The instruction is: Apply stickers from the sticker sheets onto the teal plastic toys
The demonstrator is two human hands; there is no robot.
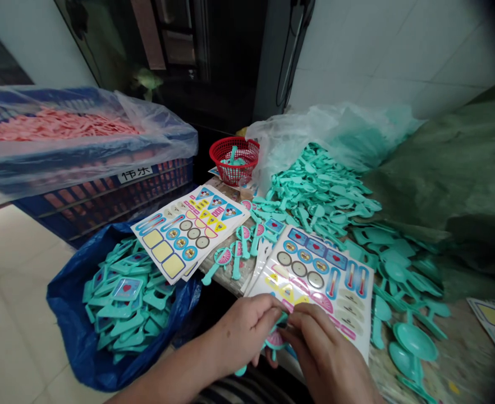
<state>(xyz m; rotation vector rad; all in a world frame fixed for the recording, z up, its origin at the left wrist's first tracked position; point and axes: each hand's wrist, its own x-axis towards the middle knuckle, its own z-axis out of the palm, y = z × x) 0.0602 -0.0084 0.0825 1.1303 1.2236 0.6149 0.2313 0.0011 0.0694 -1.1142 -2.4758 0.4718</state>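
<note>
- Head view: left hand (247, 331) and right hand (327, 359) are gripping a teal plastic toy piece (275, 339) — fingers (304, 322) closed.
- Piece is likely handling light, stiff, slippery — handle seems the best hold.

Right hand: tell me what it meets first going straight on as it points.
The right hand meets the teal plastic toy piece first, at its fingertips; the left hand lies just beyond.

Fingers (308, 325) hide most of the turquoise plastic piece (275, 340).
</note>
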